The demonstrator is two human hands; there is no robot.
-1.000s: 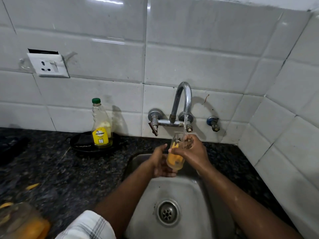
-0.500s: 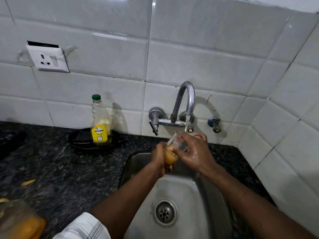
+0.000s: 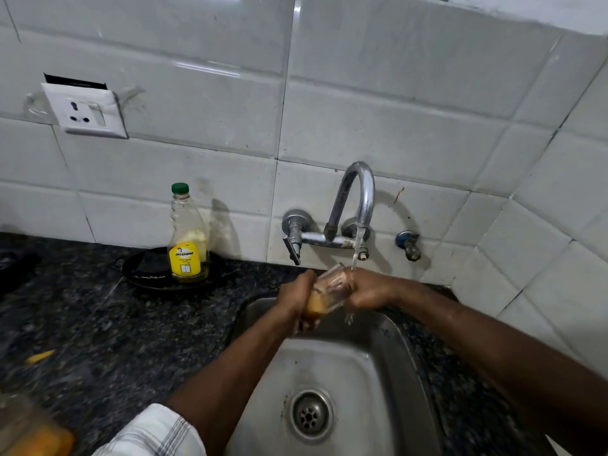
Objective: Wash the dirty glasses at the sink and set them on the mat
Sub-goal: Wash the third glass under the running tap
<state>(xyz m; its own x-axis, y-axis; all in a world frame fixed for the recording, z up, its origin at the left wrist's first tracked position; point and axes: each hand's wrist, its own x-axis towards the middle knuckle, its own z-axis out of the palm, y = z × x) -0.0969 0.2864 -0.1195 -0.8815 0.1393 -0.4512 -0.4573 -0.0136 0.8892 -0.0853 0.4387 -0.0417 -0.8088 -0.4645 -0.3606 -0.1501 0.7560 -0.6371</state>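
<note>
A clear glass (image 3: 325,291) with orange residue at its bottom is tilted over the steel sink (image 3: 332,366), mouth up and to the right. My left hand (image 3: 296,296) grips its lower part. My right hand (image 3: 368,291) is curled round its rim end, fingers at the mouth. Water runs from the chrome tap (image 3: 357,205) onto my right hand and the rim. A second glass (image 3: 29,429) with orange residue stands blurred at the bottom left on the counter.
A dish-soap bottle (image 3: 187,238) with a green cap stands on a black tray (image 3: 148,271) left of the tap. The dark granite counter (image 3: 98,330) carries an orange scrap (image 3: 41,357). A wall socket (image 3: 84,110) sits at the upper left; a tiled wall closes in on the right.
The glass has tipped further over, and both hands have dropped a little below the spout. My right hand has turned round the rim end, and the water now hits it.
</note>
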